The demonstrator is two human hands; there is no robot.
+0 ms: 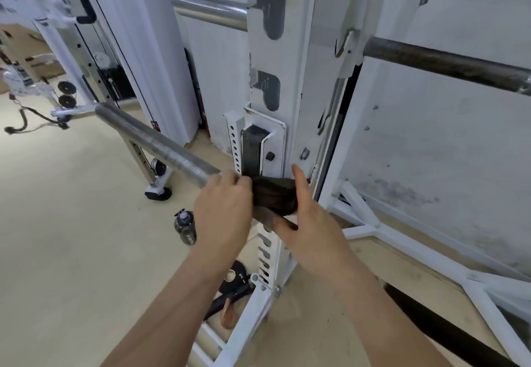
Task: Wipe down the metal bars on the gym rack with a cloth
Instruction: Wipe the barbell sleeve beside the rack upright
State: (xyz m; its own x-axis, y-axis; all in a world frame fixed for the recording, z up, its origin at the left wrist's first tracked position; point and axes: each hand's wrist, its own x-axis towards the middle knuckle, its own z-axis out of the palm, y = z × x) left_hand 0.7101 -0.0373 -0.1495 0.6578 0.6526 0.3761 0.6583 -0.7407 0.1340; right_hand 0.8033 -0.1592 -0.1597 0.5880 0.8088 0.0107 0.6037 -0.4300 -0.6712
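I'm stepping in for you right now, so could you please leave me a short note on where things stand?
Left hand grips the near end of the sloping silver bar.
Right hand pinches the brown cloth by the white upright, index finger straight.
Done: cannot tell which bars are wiped.
Left, likely: this bar, the upper chrome bar and the dark bar.
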